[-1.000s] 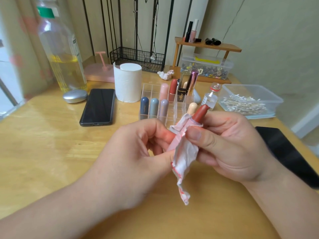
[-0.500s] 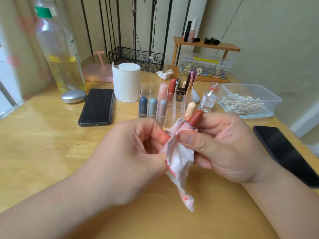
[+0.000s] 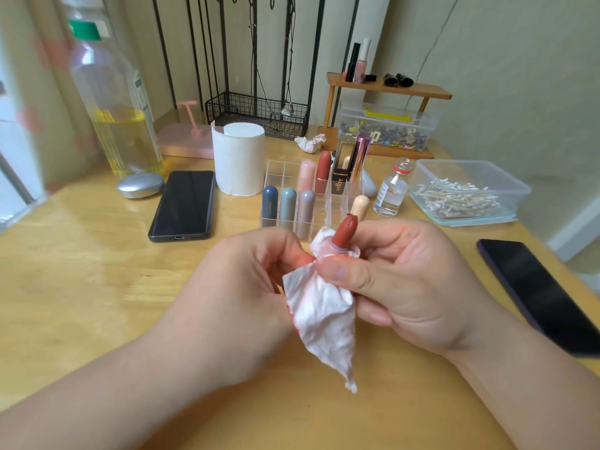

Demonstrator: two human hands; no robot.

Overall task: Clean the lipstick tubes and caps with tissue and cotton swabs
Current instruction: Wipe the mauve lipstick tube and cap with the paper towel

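Right hand (image 3: 406, 287) pinches tissue (image 3: 321, 313) tight round the lipstick tube (image 3: 344, 232) — red tip poking above the thumb — left hand (image 3: 246, 287) pinching tissue alongside.

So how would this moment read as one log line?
step: tube wipe | left hand: pinches stained white tissue | right hand: grips brick-red lipstick through tissue

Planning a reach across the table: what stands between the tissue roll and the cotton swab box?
Head view: between the tissue roll and swab box stand the clear organiser holding capped lipsticks, then a small glass bottle beside the box.
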